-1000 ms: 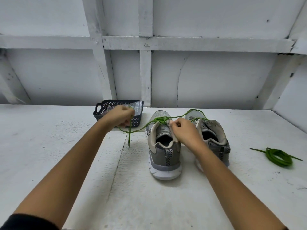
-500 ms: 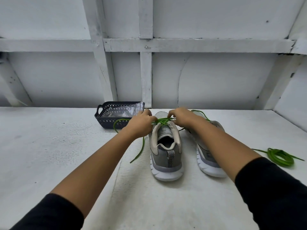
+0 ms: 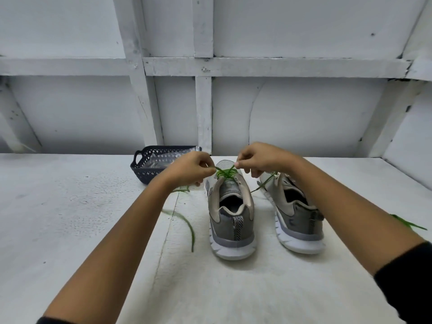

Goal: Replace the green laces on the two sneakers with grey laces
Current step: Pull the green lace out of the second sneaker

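Shed-like workroom (all whitewashed): timber-framed wall (image 3: 304, 108), rough white table (image 3: 70, 230).

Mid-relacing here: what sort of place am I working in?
Probably a bare workshop or shed bench rather than a living room: a rough white-painted worktop, a white board wall braced with wooden battens, and a dark plastic basket at the back.

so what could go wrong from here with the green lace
Both the left hand and right hand pinch the green lace, so nothing steadies the left sneaker; a hard tug might slide or tip it. A strand runs past the right sneaker and could snag there or drag it.
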A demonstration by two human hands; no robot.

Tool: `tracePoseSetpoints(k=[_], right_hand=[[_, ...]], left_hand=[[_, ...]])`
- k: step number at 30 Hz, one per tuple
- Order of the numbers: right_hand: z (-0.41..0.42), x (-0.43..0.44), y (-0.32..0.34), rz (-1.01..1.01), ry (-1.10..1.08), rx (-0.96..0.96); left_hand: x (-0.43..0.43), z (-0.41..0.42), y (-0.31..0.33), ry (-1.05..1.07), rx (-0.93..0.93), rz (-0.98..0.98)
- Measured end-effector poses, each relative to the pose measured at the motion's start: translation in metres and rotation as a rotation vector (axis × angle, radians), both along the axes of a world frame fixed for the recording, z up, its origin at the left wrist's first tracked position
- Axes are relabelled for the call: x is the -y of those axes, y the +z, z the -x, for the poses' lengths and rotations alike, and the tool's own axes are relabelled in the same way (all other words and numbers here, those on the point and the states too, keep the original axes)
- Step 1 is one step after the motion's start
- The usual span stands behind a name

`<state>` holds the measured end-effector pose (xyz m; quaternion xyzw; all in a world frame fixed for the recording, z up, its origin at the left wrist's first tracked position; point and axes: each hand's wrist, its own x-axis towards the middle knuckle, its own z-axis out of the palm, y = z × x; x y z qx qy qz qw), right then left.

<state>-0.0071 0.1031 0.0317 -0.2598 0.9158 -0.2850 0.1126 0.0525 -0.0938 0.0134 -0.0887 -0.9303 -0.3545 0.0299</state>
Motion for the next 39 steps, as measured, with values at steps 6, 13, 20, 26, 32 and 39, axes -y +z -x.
tracePoseSetpoints(k=[6,13,20,26,32,39], right_hand=[[-0.035,-0.009,-0.014,-0.12,0.022,-0.229],[-0.027,-0.002,-0.019,0.038,-0.094,-0.184],[0.01,0.015,-0.023,-0.062,-0.2,0.102],[0.01,0.031,-0.021,-0.054,-0.219,0.145],[0.01,0.038,-0.032,-0.145,-0.289,-0.028],[0.013,0.023,-0.024,0.005,-0.29,0.281]], left_hand=[[-0.015,-0.02,-0.041,0.059,-0.085,-0.004],[-0.025,-0.022,-0.066,0.114,-0.066,-0.146],[-0.028,-0.024,-0.071,0.135,-0.106,-0.249],[-0.03,-0.026,-0.072,0.151,-0.119,-0.324],[-0.033,-0.028,-0.072,0.159,-0.119,-0.329],[-0.033,-0.027,-0.075,0.172,-0.101,-0.344]])
